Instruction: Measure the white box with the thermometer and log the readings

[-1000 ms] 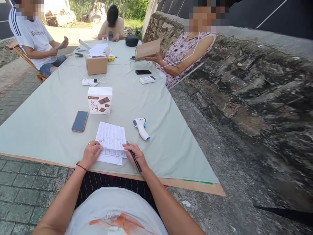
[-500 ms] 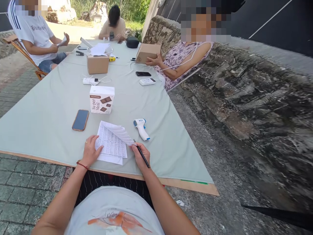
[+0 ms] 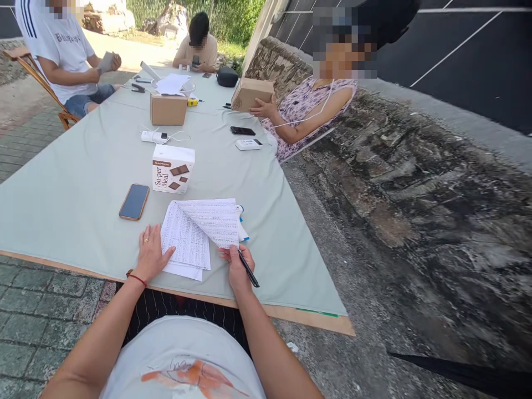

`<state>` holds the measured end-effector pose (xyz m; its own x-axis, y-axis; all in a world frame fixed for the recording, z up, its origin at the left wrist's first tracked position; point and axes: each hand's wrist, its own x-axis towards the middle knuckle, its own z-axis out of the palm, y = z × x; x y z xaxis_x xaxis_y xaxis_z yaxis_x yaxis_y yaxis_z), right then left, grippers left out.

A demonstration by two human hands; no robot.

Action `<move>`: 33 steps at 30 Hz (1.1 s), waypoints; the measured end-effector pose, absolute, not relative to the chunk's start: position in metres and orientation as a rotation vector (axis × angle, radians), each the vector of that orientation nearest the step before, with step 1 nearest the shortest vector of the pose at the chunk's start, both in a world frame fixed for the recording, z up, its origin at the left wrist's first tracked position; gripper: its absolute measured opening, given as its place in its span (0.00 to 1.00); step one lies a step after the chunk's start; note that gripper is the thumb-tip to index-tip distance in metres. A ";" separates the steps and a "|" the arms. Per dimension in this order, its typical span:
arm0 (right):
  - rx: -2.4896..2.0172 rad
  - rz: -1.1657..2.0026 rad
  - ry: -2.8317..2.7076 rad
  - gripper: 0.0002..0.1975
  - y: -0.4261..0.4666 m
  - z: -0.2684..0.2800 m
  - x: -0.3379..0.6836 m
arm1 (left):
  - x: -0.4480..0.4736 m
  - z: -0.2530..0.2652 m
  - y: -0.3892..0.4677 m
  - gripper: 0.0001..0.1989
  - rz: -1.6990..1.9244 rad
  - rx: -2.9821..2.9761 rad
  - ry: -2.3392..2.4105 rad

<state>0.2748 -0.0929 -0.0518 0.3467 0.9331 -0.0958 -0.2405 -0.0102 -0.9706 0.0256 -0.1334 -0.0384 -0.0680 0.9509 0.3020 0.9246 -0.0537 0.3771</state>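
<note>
My left hand [image 3: 150,255] lies flat with fingers spread on the table, pressing the left edge of a stack of handwritten papers [image 3: 185,244]. My right hand [image 3: 240,265] grips a black pen [image 3: 248,269] and pinches the corner of the top sheet [image 3: 214,220], which is lifted and curled over toward the right. The raised sheet partly hides a white and blue infrared thermometer [image 3: 242,228]. A red string band circles my left wrist.
A phone in an orange case [image 3: 134,201] and a white Super Meal box [image 3: 172,168] lie beyond the papers on the pale green tablecloth [image 3: 75,188]. Farther off are cardboard boxes, a power strip and phones. Three other people sit around the table. A stone wall runs along the right.
My right hand has lifted the top sheet higher and turned it rightward, covering most of the thermometer. My left hand flattened onto the stack's left edge. The person at right lowered a cardboard box.
</note>
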 end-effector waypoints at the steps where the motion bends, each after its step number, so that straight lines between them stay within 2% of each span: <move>1: -1.213 1.079 -0.729 0.23 -0.093 -0.052 0.275 | 0.026 -0.038 -0.134 0.39 0.755 2.117 2.118; 17: -1.151 1.056 -0.653 0.24 -0.089 -0.052 0.276 | 0.023 -0.031 -0.133 0.41 0.663 2.197 2.017; 22: -1.164 0.927 -0.718 0.21 -0.088 -0.033 0.291 | 0.027 -0.020 -0.134 0.41 0.635 2.169 2.045; 27: -1.148 0.776 -0.783 0.20 -0.082 -0.001 0.325 | 0.040 0.009 -0.123 0.44 0.324 1.979 2.178; 29: -1.168 0.759 -0.788 0.21 -0.082 0.007 0.338 | 0.045 0.021 -0.117 0.40 0.195 1.909 2.164; 33: -1.196 0.725 -0.797 0.21 -0.092 0.007 0.357 | 0.047 0.032 -0.109 0.21 0.090 1.798 2.037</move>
<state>0.3568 -0.0915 0.0072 0.5343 0.8324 0.1474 -0.0677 0.2159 -0.9741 0.0468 -0.1094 0.0320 -0.0755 0.9610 -0.2662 0.9338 0.1618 0.3192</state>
